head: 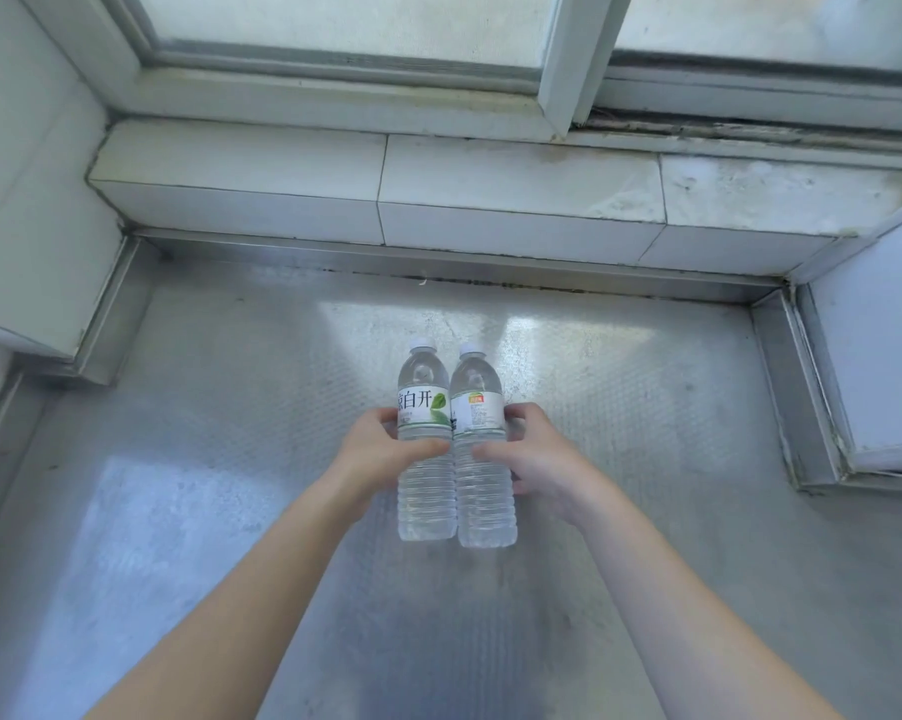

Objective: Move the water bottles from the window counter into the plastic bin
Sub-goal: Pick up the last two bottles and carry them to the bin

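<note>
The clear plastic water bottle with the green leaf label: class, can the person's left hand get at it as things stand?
Very likely yes. The left hand already wraps the clear plastic water bottle with the green leaf label; nothing lies between them, and the right hand holds the neighbouring clear bottle.

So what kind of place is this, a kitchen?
Probably a kitchen or utility nook: a steel counter set under a sliding window, with a stained tiled ledge between. Two water bottles stand on it, held by both hands.
</note>
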